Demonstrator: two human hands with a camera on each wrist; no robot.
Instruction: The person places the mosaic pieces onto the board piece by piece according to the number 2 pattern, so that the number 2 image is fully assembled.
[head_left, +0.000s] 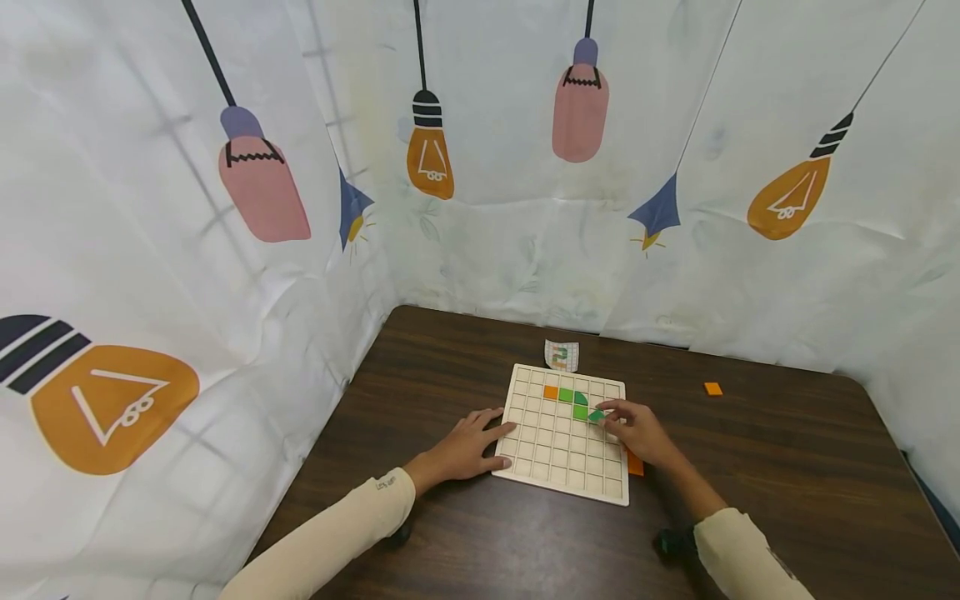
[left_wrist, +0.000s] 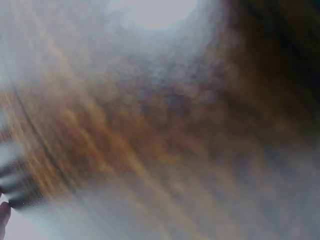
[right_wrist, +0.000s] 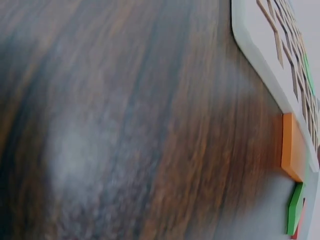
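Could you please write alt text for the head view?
A person's right hand pinches a green piece at a pale gridded board holding an orange tile and green tiles, while the left hand touches the board's left edge. A printed slip lies beyond the board on a dark table.

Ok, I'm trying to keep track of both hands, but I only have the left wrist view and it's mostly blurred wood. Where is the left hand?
Observer: The left hand rests at the left edge of the pale gridded board.
Operator: And the other one?
Observer: In the head view, the right hand pinches a green piece over the right side of the board.
Operator: Does anything lie away from the board?
Observer: Yes, an orange square lies on the dark table, off to the board's right.
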